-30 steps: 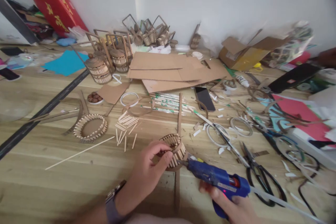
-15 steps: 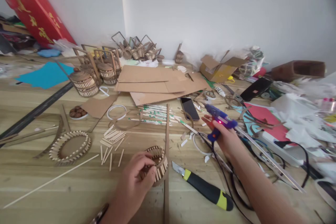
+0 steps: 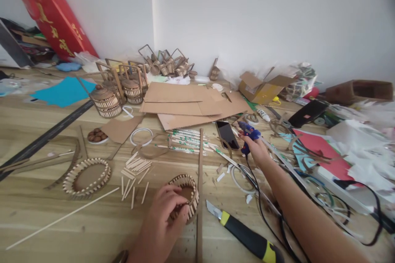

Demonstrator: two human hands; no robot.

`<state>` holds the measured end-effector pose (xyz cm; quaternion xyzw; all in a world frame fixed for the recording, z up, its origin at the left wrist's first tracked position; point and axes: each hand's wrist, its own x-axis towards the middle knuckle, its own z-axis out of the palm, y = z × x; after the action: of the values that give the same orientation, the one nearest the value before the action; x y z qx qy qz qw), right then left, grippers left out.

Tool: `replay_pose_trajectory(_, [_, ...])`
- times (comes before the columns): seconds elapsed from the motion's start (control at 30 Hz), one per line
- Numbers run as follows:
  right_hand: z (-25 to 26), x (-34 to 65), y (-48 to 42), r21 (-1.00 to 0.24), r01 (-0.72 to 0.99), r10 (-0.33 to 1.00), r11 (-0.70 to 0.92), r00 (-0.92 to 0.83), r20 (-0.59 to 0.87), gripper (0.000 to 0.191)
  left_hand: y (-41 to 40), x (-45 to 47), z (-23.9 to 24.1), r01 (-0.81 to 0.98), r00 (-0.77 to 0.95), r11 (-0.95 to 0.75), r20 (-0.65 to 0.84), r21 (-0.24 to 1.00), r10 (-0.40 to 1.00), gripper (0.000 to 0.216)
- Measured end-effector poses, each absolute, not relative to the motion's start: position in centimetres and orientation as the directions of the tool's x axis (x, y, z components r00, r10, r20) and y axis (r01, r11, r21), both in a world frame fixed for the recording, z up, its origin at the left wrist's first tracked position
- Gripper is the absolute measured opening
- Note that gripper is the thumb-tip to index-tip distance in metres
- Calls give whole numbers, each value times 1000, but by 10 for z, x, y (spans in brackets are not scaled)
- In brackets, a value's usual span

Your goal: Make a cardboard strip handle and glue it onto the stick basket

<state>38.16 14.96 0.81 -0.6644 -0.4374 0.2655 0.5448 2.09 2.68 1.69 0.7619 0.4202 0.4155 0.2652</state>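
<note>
My left hand (image 3: 166, 218) is closed on the near left side of a small round basket (image 3: 194, 201) made of short wooden sticks around a brown rim. The basket rests on the table, its open top facing up. Farther off to the right, my right hand (image 3: 258, 150) grips a blue hot glue gun (image 3: 250, 131) beside a black phone (image 3: 227, 134). A cord hangs from the gun's handle. A brown strip (image 3: 200, 164) lies just right of the basket, and a utility knife (image 3: 243, 234) with its blade out lies nearer me. Loose short sticks (image 3: 138, 162) are left of the basket.
A larger oval stick-walled basket (image 3: 105, 178) lies at the left, near a dish of brown balls (image 3: 96, 134). Cardboard sheets (image 3: 185, 94) cover the back middle, with finished lidded baskets (image 3: 106, 102) beside them. Cables, papers and a red sheet (image 3: 324, 152) crowd the right.
My right hand has moved the glue gun away from me and a little left, closer to the phone. My left hand stays on the small basket. The view has shifted slightly.
</note>
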Motion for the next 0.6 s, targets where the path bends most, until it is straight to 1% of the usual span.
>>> replay_pose_trajectory(0.1, [18,380,143,-978,206,870,-1,483,101,29,27,21,15,452,317,-546,445,705,838,13])
replay_pose_trajectory(0.2, [30,370,126,-993,104,867,56,488,100,24,28,23,13,484,329,-575,472,660,818,12])
replay_pose_trajectory(0.3, [44,354,102,-996,7,880,88,468,82,21,28,24,11,508,326,-565,462,650,825,13])
replay_pose_trajectory(0.47, [60,319,51,-992,-127,918,1,392,-49,24,27,27,13,537,284,-492,403,685,870,15])
replay_pose_trajectory(0.57, [64,297,19,-971,-229,944,-75,297,-143,30,26,27,16,542,272,-446,354,712,895,15])
replay_pose_trajectory(0.6, [64,290,10,-965,-251,954,-78,263,-145,31,26,27,17,536,266,-432,340,725,902,15])
